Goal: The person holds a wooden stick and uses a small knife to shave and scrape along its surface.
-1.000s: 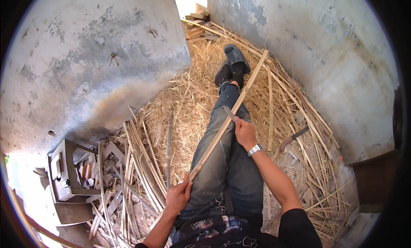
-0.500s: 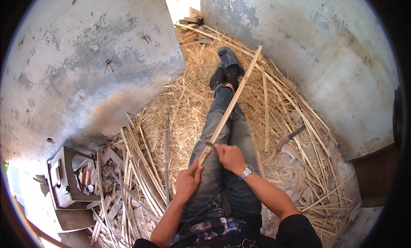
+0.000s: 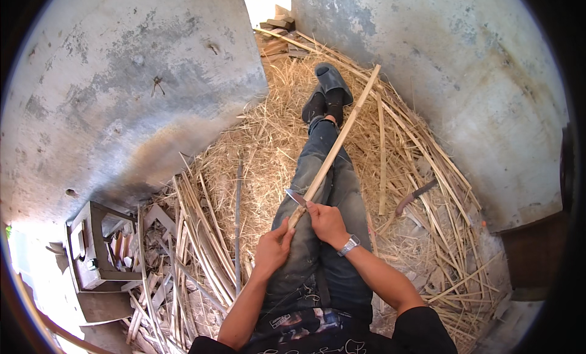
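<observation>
A long pale bamboo strip (image 3: pixel 340 137) lies slantwise over my outstretched legs, its far end beside my grey slippers (image 3: pixel 331 79). Its near end, rougher and darker, is pinched between the thumb and fingers of my left hand (image 3: pixel 273 250). Just above that grip, my right hand (image 3: pixel 328 224) is closed on a knife, whose short blade (image 3: pixel 295 197) crosses the strip and points up to the left. The knife's handle is hidden in my fist. My right thumb rests by the strip. A watch circles my right wrist.
Shavings (image 3: pixel 262 131) cover the floor around my legs. Bundled strips (image 3: pixel 204 232) lie at left beside a thin grey rod (image 3: pixel 238 213) and a metal frame (image 3: pixel 101 250). More strips (image 3: pixel 436 164) line the right wall, near a curved tool with a brown handle (image 3: pixel 404 204).
The knife blade has turned and now shows its flat side, sticking out past the strip's left edge. Both hands keep their hold with little movement. The view has shifted slightly.
</observation>
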`<move>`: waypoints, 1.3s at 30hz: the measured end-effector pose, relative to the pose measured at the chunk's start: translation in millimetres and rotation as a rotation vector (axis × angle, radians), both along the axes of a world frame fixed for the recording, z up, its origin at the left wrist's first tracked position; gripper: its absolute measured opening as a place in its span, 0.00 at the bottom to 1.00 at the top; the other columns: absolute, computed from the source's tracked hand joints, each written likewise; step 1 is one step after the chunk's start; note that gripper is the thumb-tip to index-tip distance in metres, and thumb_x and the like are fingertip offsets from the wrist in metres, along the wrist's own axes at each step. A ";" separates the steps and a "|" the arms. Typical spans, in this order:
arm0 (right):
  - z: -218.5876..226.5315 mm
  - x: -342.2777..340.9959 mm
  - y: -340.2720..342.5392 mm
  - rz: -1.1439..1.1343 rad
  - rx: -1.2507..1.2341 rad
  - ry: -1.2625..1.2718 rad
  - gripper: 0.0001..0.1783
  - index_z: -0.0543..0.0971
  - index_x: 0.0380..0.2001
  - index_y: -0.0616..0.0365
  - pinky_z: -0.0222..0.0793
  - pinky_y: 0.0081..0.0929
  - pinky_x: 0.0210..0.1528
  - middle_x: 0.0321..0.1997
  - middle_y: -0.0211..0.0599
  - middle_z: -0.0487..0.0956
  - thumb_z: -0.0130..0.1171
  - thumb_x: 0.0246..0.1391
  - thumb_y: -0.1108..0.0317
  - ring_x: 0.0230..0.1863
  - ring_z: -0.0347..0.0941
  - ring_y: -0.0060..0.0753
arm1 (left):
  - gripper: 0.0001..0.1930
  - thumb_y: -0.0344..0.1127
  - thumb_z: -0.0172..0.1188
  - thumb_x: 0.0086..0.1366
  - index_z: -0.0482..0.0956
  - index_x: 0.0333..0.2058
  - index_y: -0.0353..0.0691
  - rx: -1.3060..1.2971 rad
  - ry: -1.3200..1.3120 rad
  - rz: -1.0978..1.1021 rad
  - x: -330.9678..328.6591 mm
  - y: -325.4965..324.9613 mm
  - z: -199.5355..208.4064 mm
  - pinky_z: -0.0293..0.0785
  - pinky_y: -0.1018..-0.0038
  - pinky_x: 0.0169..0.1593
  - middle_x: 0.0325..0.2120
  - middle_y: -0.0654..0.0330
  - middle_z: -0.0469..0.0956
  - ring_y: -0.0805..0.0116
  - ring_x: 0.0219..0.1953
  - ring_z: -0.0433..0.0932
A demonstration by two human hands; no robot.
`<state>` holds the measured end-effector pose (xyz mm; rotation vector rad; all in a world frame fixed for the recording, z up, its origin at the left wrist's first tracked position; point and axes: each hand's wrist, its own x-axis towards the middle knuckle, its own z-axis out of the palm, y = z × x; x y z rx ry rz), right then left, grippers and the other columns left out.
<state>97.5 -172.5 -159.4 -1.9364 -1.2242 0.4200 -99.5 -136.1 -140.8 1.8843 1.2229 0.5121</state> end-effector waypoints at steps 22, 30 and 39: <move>12.1 17.3 -0.7 0.253 0.070 0.404 0.16 0.78 0.24 0.63 0.67 0.38 0.28 0.19 0.43 0.76 0.67 0.58 0.62 0.22 0.72 0.36 | 0.22 0.51 0.62 0.72 0.81 0.61 0.55 0.017 0.097 -0.008 4.4 -4.1 5.2 0.80 0.55 0.41 0.32 0.41 0.85 0.41 0.37 0.85; 38.7 40.4 -24.0 0.367 0.007 0.668 0.11 0.79 0.26 0.61 0.65 0.28 0.29 0.20 0.25 0.76 0.67 0.56 0.67 0.25 0.68 0.16 | 0.22 0.47 0.62 0.73 0.81 0.61 0.43 -0.077 -0.099 -0.036 -11.7 6.2 -8.0 0.79 0.60 0.46 0.42 0.46 0.87 0.49 0.43 0.88; 21.8 119.6 1.0 -0.258 0.112 0.066 0.25 0.77 0.22 0.63 0.66 0.40 0.28 0.17 0.42 0.73 0.62 0.66 0.53 0.21 0.69 0.42 | 0.24 0.46 0.58 0.79 0.76 0.66 0.41 -0.924 -0.265 -0.066 -87.2 10.3 34.5 0.53 0.82 0.26 0.21 0.76 0.58 0.84 0.23 0.56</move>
